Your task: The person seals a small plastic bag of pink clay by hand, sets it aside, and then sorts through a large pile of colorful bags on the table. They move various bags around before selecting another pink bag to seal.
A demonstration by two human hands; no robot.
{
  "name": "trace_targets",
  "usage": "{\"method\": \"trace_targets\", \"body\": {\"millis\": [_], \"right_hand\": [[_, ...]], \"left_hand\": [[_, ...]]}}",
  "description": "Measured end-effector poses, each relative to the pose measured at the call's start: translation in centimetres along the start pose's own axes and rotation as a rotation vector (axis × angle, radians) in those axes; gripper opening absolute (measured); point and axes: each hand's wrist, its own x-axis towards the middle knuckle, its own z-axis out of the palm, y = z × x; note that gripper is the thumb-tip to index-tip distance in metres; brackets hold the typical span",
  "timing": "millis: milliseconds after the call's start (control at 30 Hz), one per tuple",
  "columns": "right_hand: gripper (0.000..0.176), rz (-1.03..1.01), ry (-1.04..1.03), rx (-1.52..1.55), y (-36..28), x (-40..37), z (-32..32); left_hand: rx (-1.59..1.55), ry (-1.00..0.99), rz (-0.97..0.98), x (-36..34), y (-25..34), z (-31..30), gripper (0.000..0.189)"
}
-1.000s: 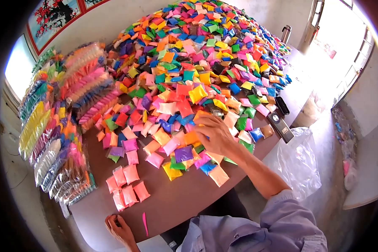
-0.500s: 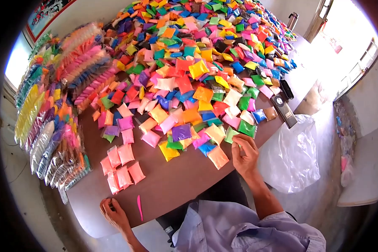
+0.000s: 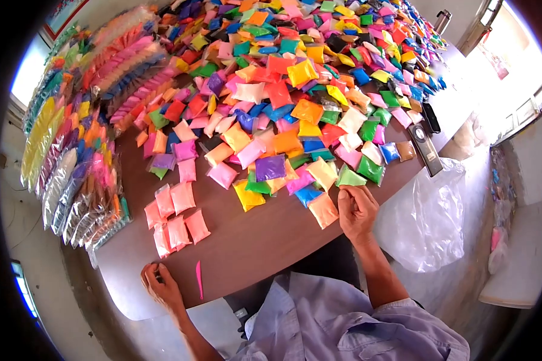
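Note:
My right hand (image 3: 358, 212) is at the near edge of the heap, its thumb and fingers closed on the lower edge of a light green packet (image 3: 350, 177). A peach packet (image 3: 323, 210) lies just left of that hand. My left hand (image 3: 162, 284) rests at the table's near left edge with curled fingers; something small and dark shows between them, too hidden to name. Above it lie several salmon-pink packets (image 3: 177, 233) in a small group. A pink plastic knife (image 3: 199, 280) lies to the right of my left hand.
A large heap of coloured packets (image 3: 271, 120) covers the far part of the brown table (image 3: 247, 234). Clear bags of packed packets (image 3: 72, 162) stand along the left. A black-and-grey device (image 3: 424, 147) lies at the right edge, near a clear plastic bag (image 3: 427, 222).
The view has shifted, so the table appears higher. My right hand has moved onto the light green packet and its fingers have closed on it. My left hand stays in place.

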Motion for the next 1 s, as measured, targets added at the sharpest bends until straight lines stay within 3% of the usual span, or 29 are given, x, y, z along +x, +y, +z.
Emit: {"method": "trace_targets", "body": {"millis": [200,500,800,900,1000], "right_hand": [[0.008,0.013,-0.028,-0.011,0.0,0.0,0.0],[0.012,0.006,-0.044,-0.078,0.1,-0.1,0.1],[0.013,-0.039,-0.035,-0.059,1.4,-0.4,0.3],[0.017,0.039,-0.05,0.006,0.8,-0.5,0.2],[0.011,-0.002,-0.053,-0.027,0.5,-0.3,0.0]], "left_hand": [[0.009,0.028,0.057,0.2,0.4,-0.1,0.015],[-0.027,-0.035,-0.122,0.4,1.8,-0.7,0.014],[-0.011,-0.016,-0.1,0.4,1.8,-0.8,0.014],[-0.031,-0.021,-0.138,0.3,1.4,-0.6,0.013],[-0.1,-0.011,-0.136,0.2,1.0,-0.4,0.014]]}}
